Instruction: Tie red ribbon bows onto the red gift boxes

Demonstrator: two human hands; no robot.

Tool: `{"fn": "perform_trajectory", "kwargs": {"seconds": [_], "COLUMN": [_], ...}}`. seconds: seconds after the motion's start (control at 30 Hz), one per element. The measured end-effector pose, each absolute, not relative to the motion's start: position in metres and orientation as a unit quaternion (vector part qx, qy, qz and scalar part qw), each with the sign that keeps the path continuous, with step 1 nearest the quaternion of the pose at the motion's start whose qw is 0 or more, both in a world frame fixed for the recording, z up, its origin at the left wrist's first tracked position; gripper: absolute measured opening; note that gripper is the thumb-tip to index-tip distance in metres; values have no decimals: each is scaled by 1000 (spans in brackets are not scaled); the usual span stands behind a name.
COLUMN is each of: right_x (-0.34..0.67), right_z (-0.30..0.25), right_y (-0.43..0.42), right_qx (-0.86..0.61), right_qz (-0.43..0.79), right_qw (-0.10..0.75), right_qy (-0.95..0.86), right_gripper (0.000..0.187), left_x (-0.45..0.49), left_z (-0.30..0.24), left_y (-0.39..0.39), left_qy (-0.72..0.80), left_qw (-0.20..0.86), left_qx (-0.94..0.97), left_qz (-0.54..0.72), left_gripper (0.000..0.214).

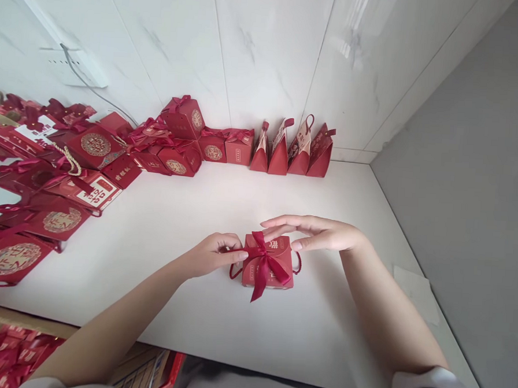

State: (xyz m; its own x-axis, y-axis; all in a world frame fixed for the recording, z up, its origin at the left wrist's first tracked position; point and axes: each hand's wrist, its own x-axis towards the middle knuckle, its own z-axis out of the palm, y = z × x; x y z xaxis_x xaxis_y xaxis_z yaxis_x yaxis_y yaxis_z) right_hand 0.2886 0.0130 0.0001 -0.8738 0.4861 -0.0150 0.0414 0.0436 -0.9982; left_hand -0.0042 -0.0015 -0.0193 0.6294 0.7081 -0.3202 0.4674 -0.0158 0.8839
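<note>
A small red gift box (249,273) stands on the white table in front of me, with twisted cord handles at its two sides. A dark red satin ribbon (264,264) is tied in a bow on its top, two tails hanging over the near side. My left hand (216,252) is at the box's left and pinches a loop of the ribbon between thumb and fingers. Over the far right corner reaches my right hand (322,233), fingers stretched and apart, holding nothing. Its fingertips are close to the bow; whether they touch it I cannot tell.
Many red gift boxes (62,218) are stacked along the table's left. Several triangular boxes (278,154) line the tiled wall. A grey panel (468,170) bounds the right, near a whitish sheet (416,292). Below the front edge, a carton holds red ribboned packages (11,355).
</note>
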Motion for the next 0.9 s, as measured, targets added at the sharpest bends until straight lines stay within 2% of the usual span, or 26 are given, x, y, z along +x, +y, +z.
{"fn": "perform_trajectory", "kwargs": {"seconds": [0.2,0.3,0.37,0.5,0.7,0.9], "right_x": [276,274,275,278,286,287], "right_z": [-6,-9,-9,-7,-6,-5], "right_y": [13,13,12,12,15,14], "right_qx": [-170,-184,-193,-186,-226,-258], "right_qz": [676,675,674,673,648,643], "right_qw": [133,161,179,160,190,184], "right_qy": [-704,-696,-690,-698,-702,-697], "right_gripper": [57,52,55,65,64,69], "left_x": [-3,-4,-4,-7,-7,-5], "left_z": [-17,-16,-16,-17,-13,-14], "left_y": [-1,-1,-1,1,1,-1], "left_qy": [382,370,379,395,355,348], "left_qw": [625,635,620,605,634,654], "left_qx": [673,671,679,685,684,670], "left_qz": [104,98,102,96,58,35], "left_gripper": [36,34,34,34,38,37]}}
